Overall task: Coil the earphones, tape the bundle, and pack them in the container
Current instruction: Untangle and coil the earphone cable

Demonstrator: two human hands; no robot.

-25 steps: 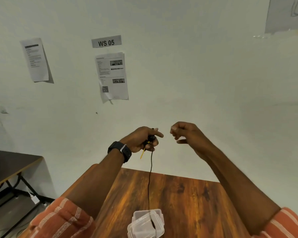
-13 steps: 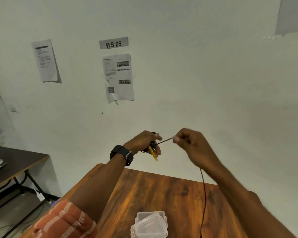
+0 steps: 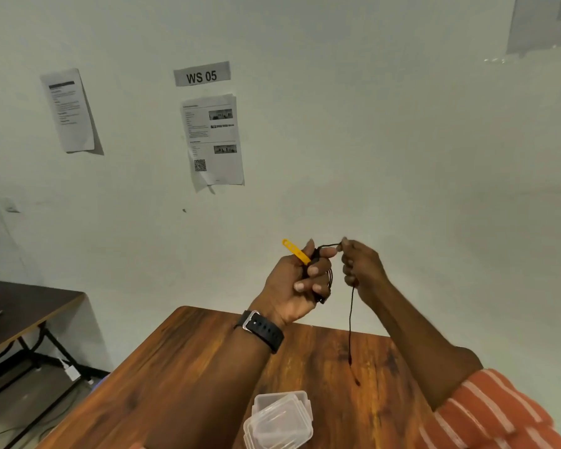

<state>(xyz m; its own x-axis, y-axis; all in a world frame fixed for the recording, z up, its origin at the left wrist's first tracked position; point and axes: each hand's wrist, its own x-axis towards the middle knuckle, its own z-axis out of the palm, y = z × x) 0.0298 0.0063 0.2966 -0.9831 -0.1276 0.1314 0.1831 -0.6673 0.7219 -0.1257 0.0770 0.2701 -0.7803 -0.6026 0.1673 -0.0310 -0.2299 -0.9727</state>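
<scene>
Left hand raised above table, curled shut around dark cable loops, palm turned toward camera. Yellow strap sticking up and left out of that fist, between thumb and fingers, small holes punched along it. Black watch on left wrist, buckle facing up.

Right hand just beside left, fingertips nearly touching, pinching one cable strand that bridges over from the left fist. Rest of cable hanging straight down from right hand, loose end dangling over wood near right forearm. Whether that end touches wood: cannot tell.

Clear plastic box sitting on table at near edge, below both hands and well apart from cable, lid lying skewed over it. Contents not clear through blur.

Orange-and-white striped sleeve at lower right.

On wall, left to right: paper sheet with print too small to read; grey label reading "WS 05"; below it another printed page with small photos and QR code, text unreadable; part of another sheet at upper right corner.

Dark side table with black legs at far left, well apart from wood table.
</scene>
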